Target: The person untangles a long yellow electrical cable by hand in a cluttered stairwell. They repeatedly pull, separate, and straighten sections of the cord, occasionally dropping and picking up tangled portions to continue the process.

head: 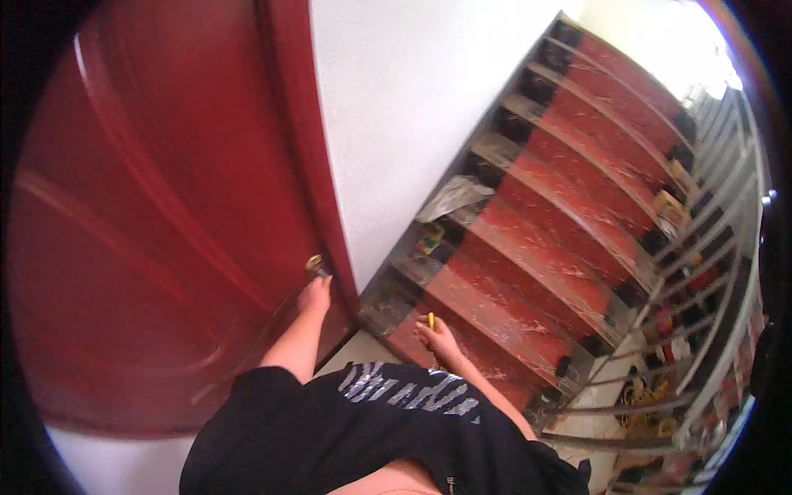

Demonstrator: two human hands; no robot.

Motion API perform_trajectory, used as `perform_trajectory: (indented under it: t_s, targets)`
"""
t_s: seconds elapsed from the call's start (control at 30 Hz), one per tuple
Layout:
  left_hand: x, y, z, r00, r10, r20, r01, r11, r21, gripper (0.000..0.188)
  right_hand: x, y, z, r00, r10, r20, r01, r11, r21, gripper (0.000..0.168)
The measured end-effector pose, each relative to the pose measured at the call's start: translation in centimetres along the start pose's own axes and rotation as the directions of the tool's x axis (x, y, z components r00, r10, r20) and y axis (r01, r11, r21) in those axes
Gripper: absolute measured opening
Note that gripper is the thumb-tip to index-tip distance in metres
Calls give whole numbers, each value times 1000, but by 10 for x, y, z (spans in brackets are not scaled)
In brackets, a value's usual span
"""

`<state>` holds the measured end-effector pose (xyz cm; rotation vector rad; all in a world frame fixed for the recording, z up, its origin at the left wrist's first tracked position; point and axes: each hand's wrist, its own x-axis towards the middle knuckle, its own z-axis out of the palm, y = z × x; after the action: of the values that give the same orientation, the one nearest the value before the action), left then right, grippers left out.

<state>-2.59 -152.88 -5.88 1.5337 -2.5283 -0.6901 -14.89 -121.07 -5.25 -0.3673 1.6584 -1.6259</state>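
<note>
A large dark red door (pixel 185 154) fills the left side of the view. Near its right edge is a brass-coloured door handle or lock (pixel 314 265), and my left hand (pixel 317 294) is at it with the fingers closed around its lower part. My right hand (pixel 436 337) is raised over the lowest stairs, some way right of the door. Between its thumb and fingers it grips a small yellow object (pixel 431 320), too small to name. What the right palm hides cannot be told.
Red stairs with dark edges (pixel 526 241) climb to the upper right beside a white wall (pixel 396 111). A crumpled plastic bag (pixel 456 197) and a colourful packet (pixel 431 238) lie on the steps. A metal railing (pixel 736 260) curves along the right, with mixed items behind it.
</note>
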Motion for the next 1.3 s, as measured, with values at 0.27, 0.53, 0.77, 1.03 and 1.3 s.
perform_trajectory:
  t_s: [0.27,0.53,0.77,1.03,1.3]
  targets:
    - [8,-5,6,999,43,18,-44,998,49,52,-54,-11,27,959,-116,-258,61,976,-211,23]
    - [-110,41,5,687,584,-432,-708,674,-213,65,-196,-59,59,947,-176,-270,82,941,-329,29]
    - [-307,118,-4,-263,904,338,-56,335,-940,33,-331,-128,79,839,-492,-231,340,806,-484,26]
    - [-359,134,81,-164,916,366,-723,141,-676,13,-660,-41,32,-171,-603,-779,867,282,-410,25]
    - [-462,241,110,226,936,270,-200,316,-927,19,-864,36,41,-796,-126,-592,153,905,-398,30]
